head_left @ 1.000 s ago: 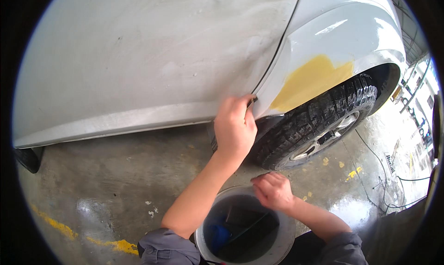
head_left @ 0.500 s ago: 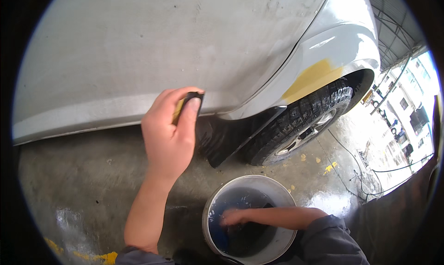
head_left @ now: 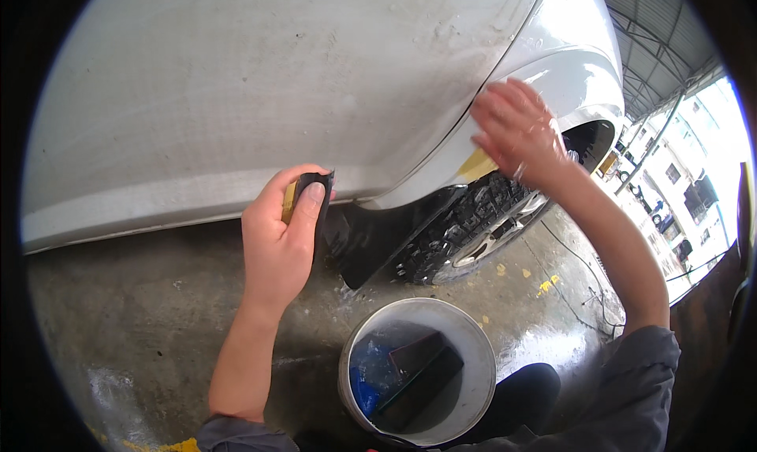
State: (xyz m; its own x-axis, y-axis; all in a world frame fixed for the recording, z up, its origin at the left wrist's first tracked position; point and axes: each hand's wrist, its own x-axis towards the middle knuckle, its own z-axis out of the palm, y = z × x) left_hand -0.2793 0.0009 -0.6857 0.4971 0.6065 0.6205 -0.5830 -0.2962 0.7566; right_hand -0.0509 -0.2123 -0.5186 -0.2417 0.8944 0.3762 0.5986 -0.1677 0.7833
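Note:
My left hand (head_left: 276, 235) grips a sanding block (head_left: 290, 203), yellowish with dark sandpaper folded over it, in front of the lower edge of a dusty white car door (head_left: 236, 97). My right hand (head_left: 520, 132) is open with its fingers out, slightly smeared by motion, and water glints around it. It is over the car's white fender (head_left: 579, 73), hiding most of a yellow filler patch (head_left: 477, 165) above the wheel arch. I cannot tell whether it touches the panel. Below stands a white bucket (head_left: 487, 349) of murky water, with dark flat pieces (head_left: 422, 381) and something blue (head_left: 364, 393) in it.
A knobbly tyre (head_left: 445, 243) and black mud flap (head_left: 378, 247) sit between the bucket and fender. The concrete floor (head_left: 165, 310) is wet in places with yellow marks. A thin hose (head_left: 579, 255) lies on the right. My dark knee (head_left: 532, 389) is beside the bucket.
My right hand has come out of the bucket's water and risen to the fender, its fingers spreading. My left hand keeps hold of the sanding block and has shifted slightly.

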